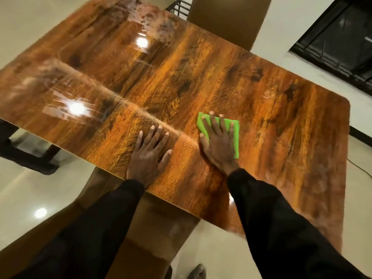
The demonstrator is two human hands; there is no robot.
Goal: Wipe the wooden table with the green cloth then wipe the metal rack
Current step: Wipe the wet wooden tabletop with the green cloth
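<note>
Nearest the person, the left hand (pixel 150 156) rests flat on the table (pixel 181 77), fingers straight and slightly apart, holding nothing. Just beside it, the right hand (pixel 218 146) presses the green cloth (pixel 236 137) flat, fingers spread. Most of the tabletop stretches ahead and leftward of the cloth. The metal rack (pixel 182 7) sits beyond the far end.

One glossy wooden table top (pixel 201 73), orange-brown, streaked lengthwise with dark brown grain and near-black knots, with white glare spots. One folded green cloth (pixel 227 122), plain bright lime. Two long fabric sleeves (pixel 281 218), plain black. One metal wire rack (pixel 182 7), black bars. One padded chair back (pixel 227 17), plain tan-brown. One polished tile floor (pixel 30 198), pale cream. One window grille (pixel 342 37), black.
</note>
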